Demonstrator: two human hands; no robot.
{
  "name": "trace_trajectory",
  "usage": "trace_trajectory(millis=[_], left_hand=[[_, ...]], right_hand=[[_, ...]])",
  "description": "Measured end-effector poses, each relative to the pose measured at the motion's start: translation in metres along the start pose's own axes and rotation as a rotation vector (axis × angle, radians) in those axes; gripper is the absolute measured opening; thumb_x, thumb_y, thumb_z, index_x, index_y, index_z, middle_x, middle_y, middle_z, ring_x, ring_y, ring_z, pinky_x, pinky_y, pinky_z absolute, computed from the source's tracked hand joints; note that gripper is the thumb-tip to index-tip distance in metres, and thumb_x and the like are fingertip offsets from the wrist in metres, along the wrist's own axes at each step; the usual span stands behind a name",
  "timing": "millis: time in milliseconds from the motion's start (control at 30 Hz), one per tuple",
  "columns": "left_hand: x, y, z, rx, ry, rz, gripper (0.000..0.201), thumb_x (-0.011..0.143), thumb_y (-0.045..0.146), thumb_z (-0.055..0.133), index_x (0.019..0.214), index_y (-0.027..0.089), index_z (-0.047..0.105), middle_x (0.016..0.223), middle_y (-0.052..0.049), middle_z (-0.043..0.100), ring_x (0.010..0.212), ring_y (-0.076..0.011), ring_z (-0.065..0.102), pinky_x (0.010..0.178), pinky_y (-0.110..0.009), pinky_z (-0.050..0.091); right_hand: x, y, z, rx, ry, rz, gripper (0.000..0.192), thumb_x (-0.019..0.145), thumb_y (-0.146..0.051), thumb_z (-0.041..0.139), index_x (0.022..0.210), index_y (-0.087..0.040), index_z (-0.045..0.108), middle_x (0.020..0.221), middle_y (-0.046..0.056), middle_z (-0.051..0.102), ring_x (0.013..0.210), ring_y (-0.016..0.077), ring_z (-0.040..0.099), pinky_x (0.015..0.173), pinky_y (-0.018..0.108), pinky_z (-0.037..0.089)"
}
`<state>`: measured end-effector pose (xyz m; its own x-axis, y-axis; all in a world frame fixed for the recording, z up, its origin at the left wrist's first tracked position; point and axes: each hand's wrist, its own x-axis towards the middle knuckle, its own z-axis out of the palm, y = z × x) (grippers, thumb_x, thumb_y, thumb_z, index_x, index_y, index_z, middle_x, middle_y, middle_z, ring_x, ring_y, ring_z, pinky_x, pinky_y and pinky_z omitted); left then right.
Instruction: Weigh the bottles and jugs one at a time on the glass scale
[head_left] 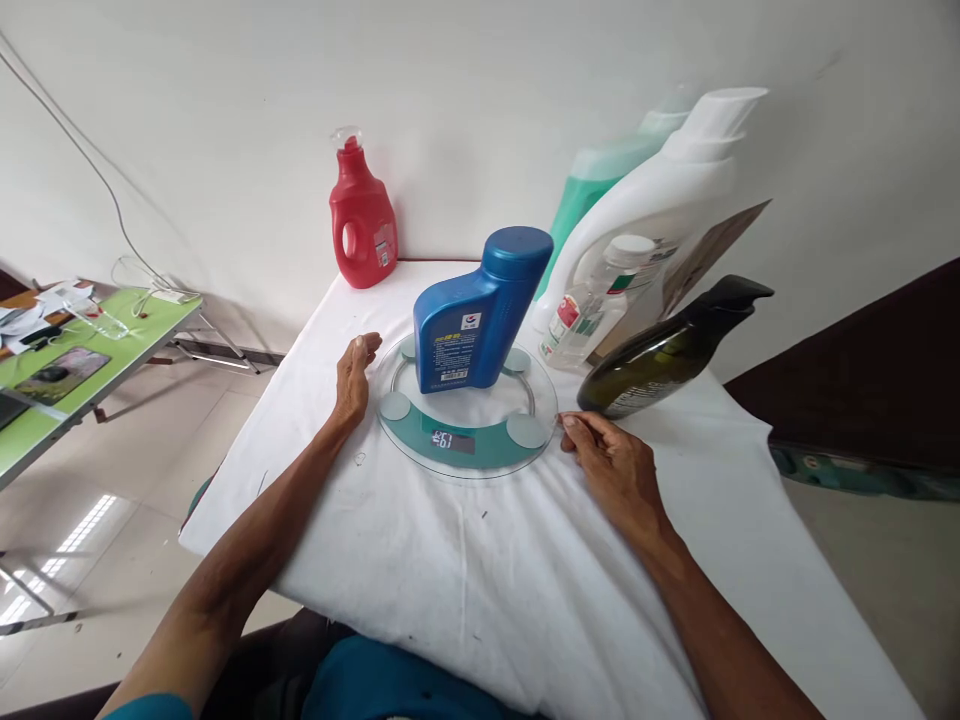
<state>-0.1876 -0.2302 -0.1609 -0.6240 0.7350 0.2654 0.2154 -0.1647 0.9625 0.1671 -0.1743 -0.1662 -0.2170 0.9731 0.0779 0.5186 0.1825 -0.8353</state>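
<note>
A plain room — cloth-covered table (525,560), tiled floor (112,520), bare wall (225,100).

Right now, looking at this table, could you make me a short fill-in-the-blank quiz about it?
1. The blue bottle stands on a round glass ____.
2. The bottle by the wall, far from the hands, is coloured ____.
3. The left hand and right hand rest at the scale, on a ____ cloth.

Missing words: scale; red; white

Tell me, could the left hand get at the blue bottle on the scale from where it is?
Probably yes. The left hand rests open at the rim of the round glass scale, and the blue bottle stands upright right beside it with nothing between them.
</note>
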Motion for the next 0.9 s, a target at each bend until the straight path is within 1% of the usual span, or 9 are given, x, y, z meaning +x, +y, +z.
trace_trajectory(millis=[67,167,333,600,800,900], left_hand=[[-0.0003,-0.0083,-0.0004,-0.003,-0.028,-0.031,0.079,0.095,0.086,0.042,0.115,0.017,0.074,0.130,-0.019,0.075,0.126,-0.0325,0.070,0.115,-0.053,0.052],[0.0007,-0.0124,0.0020,-0.014,-0.062,-0.048,0.079,0.095,0.088,0.042,0.111,0.017,0.073,0.125,-0.018,0.076,0.122,-0.0318,0.072,0.114,-0.053,0.054],[0.0010,-0.0122,0.0030,-0.008,-0.073,-0.045,0.077,0.096,0.087,0.040,0.109,0.018,0.072,0.121,-0.017,0.076,0.121,-0.0312,0.072,0.114,-0.052,0.055],[-0.0010,-0.0102,0.0033,0.032,-0.077,-0.034,0.077,0.098,0.085,0.038,0.109,0.017,0.073,0.122,-0.017,0.076,0.122,-0.0315,0.072,0.114,-0.052,0.055],[-0.0017,-0.0085,0.0040,0.034,-0.066,-0.037,0.079,0.097,0.086,0.039,0.108,0.017,0.074,0.122,-0.018,0.077,0.121,-0.0322,0.072,0.116,-0.054,0.054],[-0.0019,-0.0085,0.0037,0.035,-0.065,-0.046,0.080,0.096,0.087,0.040,0.111,0.016,0.074,0.122,-0.018,0.077,0.122,-0.0327,0.072,0.116,-0.054,0.054]], right_hand=[[-0.0001,-0.0002,0.0006,-0.011,-0.004,0.003,0.050,0.092,-0.063,0.052,0.100,-0.020,0.077,0.073,0.005,0.070,0.067,0.0242,0.063,0.068,0.036,0.050],[-0.0007,-0.0013,0.0002,-0.032,-0.023,0.007,0.052,0.093,-0.064,0.052,0.102,-0.021,0.078,0.074,0.005,0.070,0.068,0.0241,0.063,0.069,0.036,0.050],[-0.0017,-0.0012,-0.0007,-0.047,-0.038,0.011,0.054,0.093,-0.065,0.050,0.104,-0.020,0.078,0.075,0.004,0.069,0.067,0.0233,0.062,0.069,0.036,0.049],[-0.0026,-0.0042,-0.0013,-0.054,-0.031,-0.015,0.053,0.095,-0.064,0.049,0.102,-0.020,0.077,0.074,0.005,0.070,0.065,0.0227,0.063,0.067,0.035,0.049],[-0.0023,-0.0084,-0.0038,-0.055,-0.042,-0.013,0.053,0.095,-0.063,0.048,0.103,-0.020,0.078,0.078,0.006,0.073,0.069,0.0248,0.067,0.067,0.035,0.052],[-0.0011,-0.0088,-0.0040,-0.061,-0.044,-0.007,0.054,0.095,-0.064,0.048,0.103,-0.020,0.078,0.077,0.007,0.074,0.069,0.0259,0.068,0.067,0.035,0.054]])
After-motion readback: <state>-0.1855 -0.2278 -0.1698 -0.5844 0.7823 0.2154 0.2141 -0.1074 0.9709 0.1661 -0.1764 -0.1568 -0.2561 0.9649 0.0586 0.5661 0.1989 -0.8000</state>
